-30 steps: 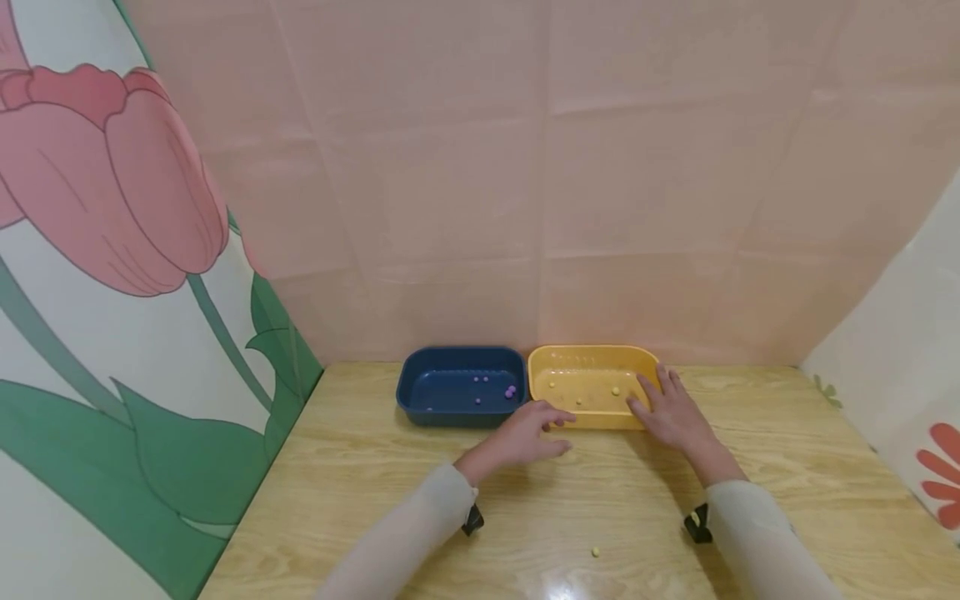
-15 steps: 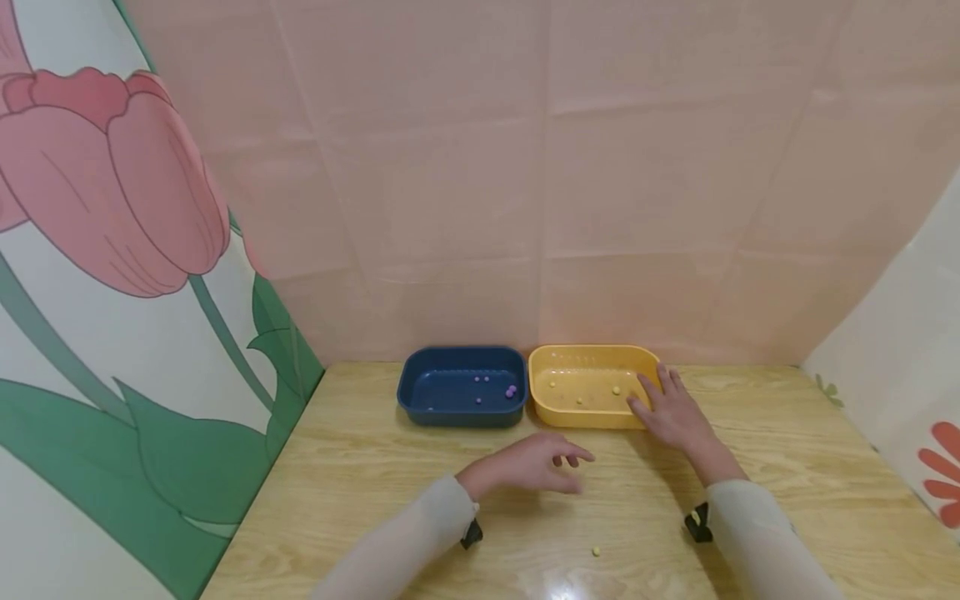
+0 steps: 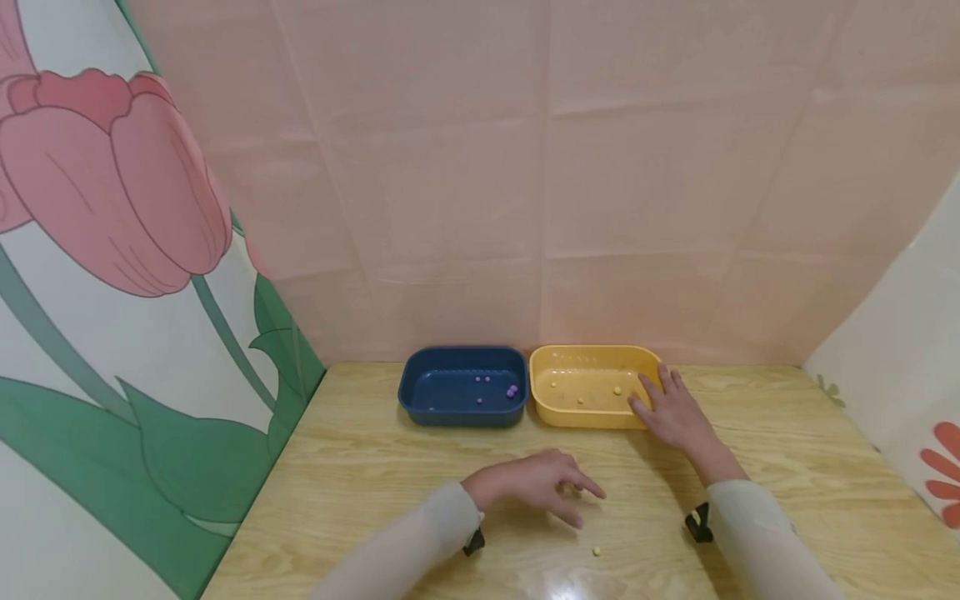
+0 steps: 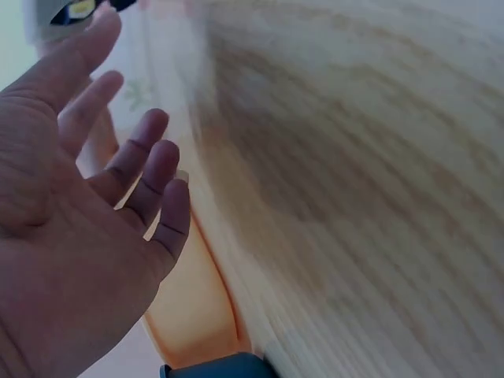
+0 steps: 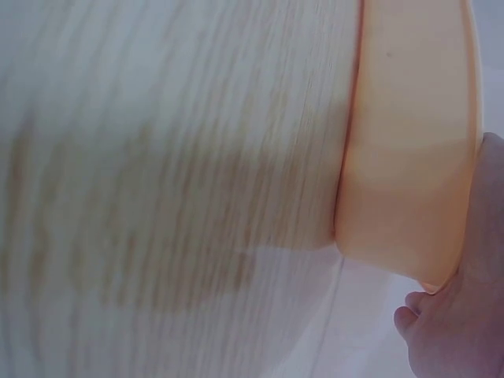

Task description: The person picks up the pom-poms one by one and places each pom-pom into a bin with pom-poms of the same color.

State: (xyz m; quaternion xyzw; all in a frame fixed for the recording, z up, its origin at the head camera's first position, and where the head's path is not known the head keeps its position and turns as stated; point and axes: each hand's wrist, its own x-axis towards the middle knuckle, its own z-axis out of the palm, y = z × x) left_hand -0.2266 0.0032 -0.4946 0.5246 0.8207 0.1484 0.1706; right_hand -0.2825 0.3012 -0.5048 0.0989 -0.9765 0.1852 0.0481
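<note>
My left hand (image 3: 536, 483) is over the table in front of the trays, fingers spread and holding nothing. In the left wrist view its palm (image 4: 71, 228) shows bare. A small yellow bead (image 3: 597, 551) lies on the table just beyond its fingertips, toward the near edge. My right hand (image 3: 675, 417) holds the right end of a yellow tray (image 3: 588, 420), with fingers both inside and outside the wall. In the right wrist view, curled fingertips (image 5: 405, 319) show at the tray's corner. Several yellow beads (image 3: 617, 390) lie inside that tray.
A dark blue tray (image 3: 461, 417) stands left of the yellow one, with several purple beads (image 3: 512, 392) in it. Behind both trays rises a pink sheet (image 3: 450, 208). A tulip-print panel (image 3: 112, 183) borders the wooden table (image 3: 360, 467) at left.
My left hand has moved from the front rim of the yellow tray toward the near side of the table, closer to the loose bead. The right hand stays at the tray.
</note>
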